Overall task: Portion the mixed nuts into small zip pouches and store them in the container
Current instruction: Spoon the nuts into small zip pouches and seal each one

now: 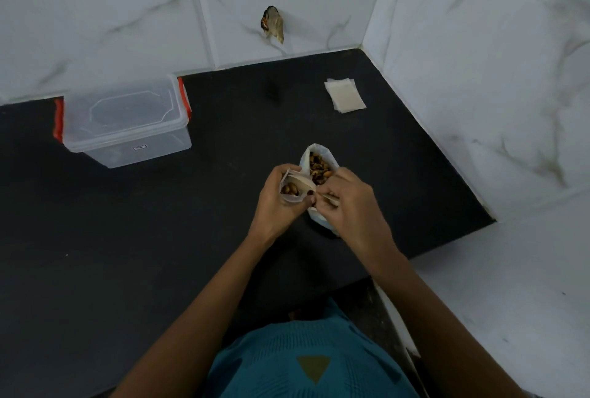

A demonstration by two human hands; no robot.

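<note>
Head view. Holds a small zip pouch in the left grip at centre frame, fingers wrapped round it, mouth upward, a few nuts inside. Has the right grip just to the right of it, fingers curled, fingertips pinched together at the pouch's mouth; cannot tell whether on a nut or on the pouch's rim. Just behind both, upright on the dark desk, an open bag of mixed nuts, its lower part hidden by the right grip. Upper left of frame, well apart, against the tiled wall: a clear container with red clasps, lid on. Upper right, near the corner of the walls: a flat stack of empty pouches on the desk.
</note>
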